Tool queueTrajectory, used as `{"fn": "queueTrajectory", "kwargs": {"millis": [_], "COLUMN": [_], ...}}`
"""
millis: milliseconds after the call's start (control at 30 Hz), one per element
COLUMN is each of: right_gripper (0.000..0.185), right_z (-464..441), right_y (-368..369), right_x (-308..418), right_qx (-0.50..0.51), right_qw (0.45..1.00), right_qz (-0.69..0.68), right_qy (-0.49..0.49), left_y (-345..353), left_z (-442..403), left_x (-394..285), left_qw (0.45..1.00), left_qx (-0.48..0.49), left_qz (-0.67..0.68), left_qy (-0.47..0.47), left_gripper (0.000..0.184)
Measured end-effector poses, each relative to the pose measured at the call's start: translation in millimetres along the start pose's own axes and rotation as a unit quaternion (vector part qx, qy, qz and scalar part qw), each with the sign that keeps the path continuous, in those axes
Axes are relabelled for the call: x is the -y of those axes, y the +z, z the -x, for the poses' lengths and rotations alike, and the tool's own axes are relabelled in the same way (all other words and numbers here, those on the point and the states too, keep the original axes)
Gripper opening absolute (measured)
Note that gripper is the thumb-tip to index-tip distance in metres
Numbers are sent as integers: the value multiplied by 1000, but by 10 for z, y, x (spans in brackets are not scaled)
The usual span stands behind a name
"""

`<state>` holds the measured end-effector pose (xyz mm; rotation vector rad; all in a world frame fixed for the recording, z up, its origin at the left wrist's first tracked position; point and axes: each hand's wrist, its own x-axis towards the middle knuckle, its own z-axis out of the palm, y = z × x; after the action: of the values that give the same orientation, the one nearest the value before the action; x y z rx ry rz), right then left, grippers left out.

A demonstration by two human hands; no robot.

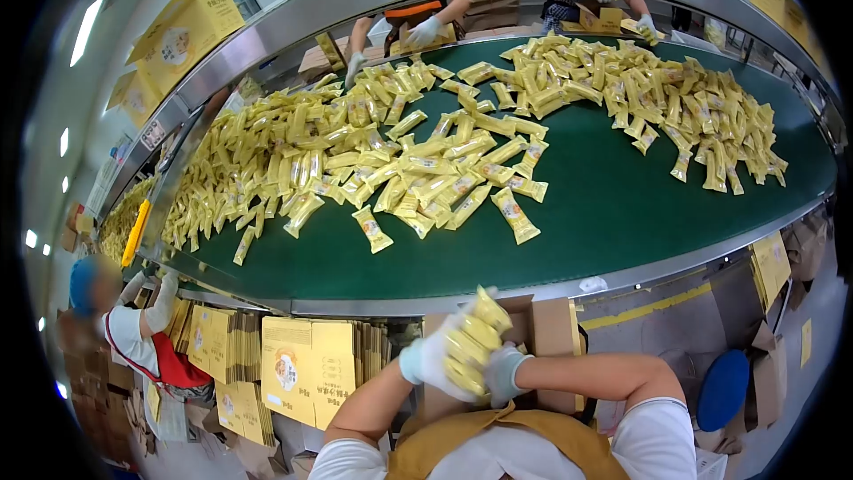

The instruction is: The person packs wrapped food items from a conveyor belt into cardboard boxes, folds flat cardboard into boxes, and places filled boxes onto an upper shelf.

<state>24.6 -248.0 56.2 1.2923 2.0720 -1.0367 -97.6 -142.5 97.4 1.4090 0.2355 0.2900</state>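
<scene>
Several yellow wrapped snack packets [475, 347] are bunched between my hands, over an open cardboard box [546, 329] close to my body. My left hand [434, 363], in a white glove, is closed round the bunch from the left, slightly blurred. From the right, my gloved right hand [505, 372] presses against the lower end of the bunch, its fingers partly hidden. Just beyond the box runs a green conveyor belt [426, 271]. On it lies a big loose heap of the same yellow packets [302, 151], with another pile [702, 116] farther right.
The belt's metal edge [426, 305] lies beyond my hands. Folded yellow cartons [306, 369] stand at my left. A co-worker in a red apron [173, 360] works farther left. Other gloved hands [425, 33] reach in across the belt. A blue stool [722, 391] stands right.
</scene>
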Motion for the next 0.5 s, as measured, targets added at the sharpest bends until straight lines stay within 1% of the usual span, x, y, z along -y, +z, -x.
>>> {"fn": "queueTrajectory", "kwargs": {"millis": [33, 67, 100, 133, 167, 200, 300, 367, 433, 467, 500], "right_gripper": [72, 71, 70, 69, 68, 68, 66, 64, 63, 65, 67], "right_z": [-605, -928, -981, -1043, -1072, -1098, -1190, -1297, -1365, -1395, -1375], "right_y": [614, 985, 1094, 1200, 1255, 1317, 1459, 1554, 1576, 1587, 1544], "right_x": [-216, -338, -373, -397, -414, -421, -431, -414, -349, -344, -321], "right_qx": [-11, -21, -30, -37, -45, -52, -75, -91, -103, -93, -84], "right_qw": [999, 999, 998, 997, 996, 995, 993, 993, 991, 987, 983], "right_qz": [18, -14, -42, -66, -80, -86, -87, -79, -73, -100, -126], "right_qy": [-43, -48, -41, -28, -22, -16, 3, 22, 50, 79, 108], "left_y": [68, 137, 166, 195, 219, 243, 357, 449, 499, 516, 521], "left_z": [16, 34, 18, 3, -25, -46, -71, -84, -110, -121, -142], "left_x": [72, 154, 275, 396, 396, 401, 463, 546, 568, 577, 571], "left_qw": [995, 981, 958, 924, 875, 814, 761, 697, 704, 707, 709], "left_qx": [34, 67, 45, 15, -13, -42, -57, -58, -46, -40, -35], "left_qz": [-91, -183, -278, -372, -462, -545, -631, -708, -707, -706, -705], "left_qy": [3, 7, 50, 88, 143, 197, 139, 102, 35, 2, -5], "left_gripper": [122, 136, 129, 122, 120, 118, 111, 106, 105, 104, 101]}}
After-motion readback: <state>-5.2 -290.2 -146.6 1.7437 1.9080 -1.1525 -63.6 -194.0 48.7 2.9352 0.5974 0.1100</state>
